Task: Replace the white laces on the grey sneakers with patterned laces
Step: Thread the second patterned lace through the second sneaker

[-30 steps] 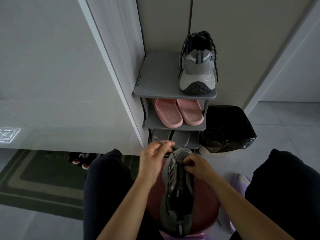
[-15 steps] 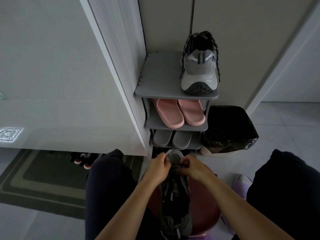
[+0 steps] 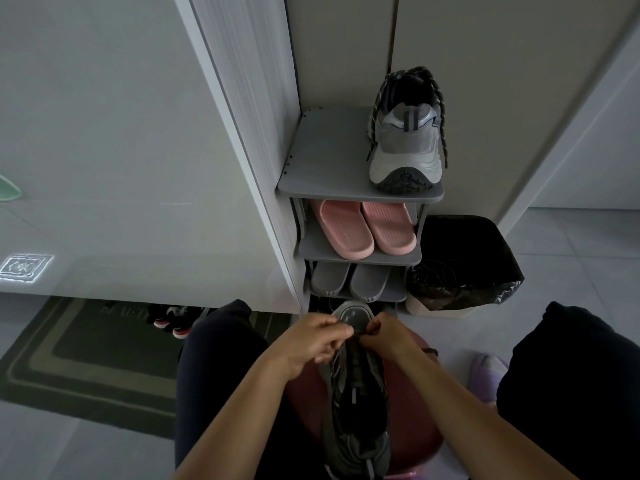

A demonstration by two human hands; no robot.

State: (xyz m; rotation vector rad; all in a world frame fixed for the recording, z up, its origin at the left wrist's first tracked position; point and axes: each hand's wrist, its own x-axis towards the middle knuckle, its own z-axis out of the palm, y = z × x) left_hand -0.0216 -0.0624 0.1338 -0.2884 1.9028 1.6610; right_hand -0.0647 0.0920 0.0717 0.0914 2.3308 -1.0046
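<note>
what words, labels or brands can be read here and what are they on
"BEAU..." on the doormat: dim, only the start is guessable.
On the pink slipper: a small embossed mark, too small to read.
On the left panel, the glowing square: a pattern, no legible letters.
On the shelf sneaker and the held sneaker: no readable brand.

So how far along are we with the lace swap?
Looks done: the sneaker on the top shelf carries patterned laces, ends hanging loose. In hand: left hand and right hand pinch a lace at the toe end of the second sneaker on the red stool. Left: probably threading it upward; its pattern is too dark to tell.
</note>
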